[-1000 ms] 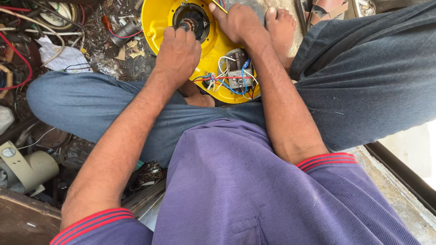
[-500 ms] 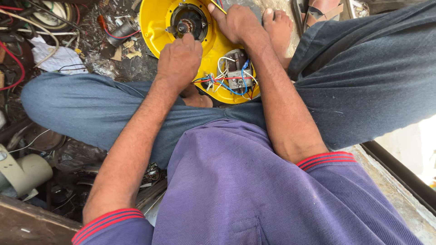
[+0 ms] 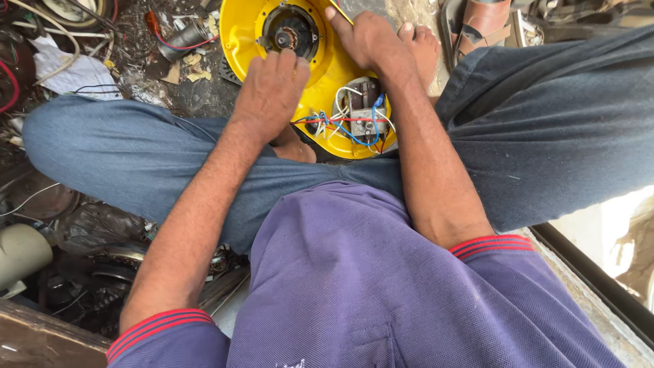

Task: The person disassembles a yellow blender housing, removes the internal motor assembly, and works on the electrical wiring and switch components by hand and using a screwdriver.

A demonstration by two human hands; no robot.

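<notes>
Resting on littered ground (scrap everywhere), yellow housing (image 3: 238, 31) bears both loosely open hands: left hand (image 3: 271, 92), right hand (image 3: 368, 41).

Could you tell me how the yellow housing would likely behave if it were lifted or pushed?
The yellow housing looks like rigid moulded plastic, so probably stiff. Its central motor likely makes it weighty. The loose wires look floppy and may snag.

A round yellow housing (image 3: 327, 61) lay open, face up, by the crossed legs. It showed a dark motor (image 3: 289, 31) and coloured wires (image 3: 354, 123).
</notes>
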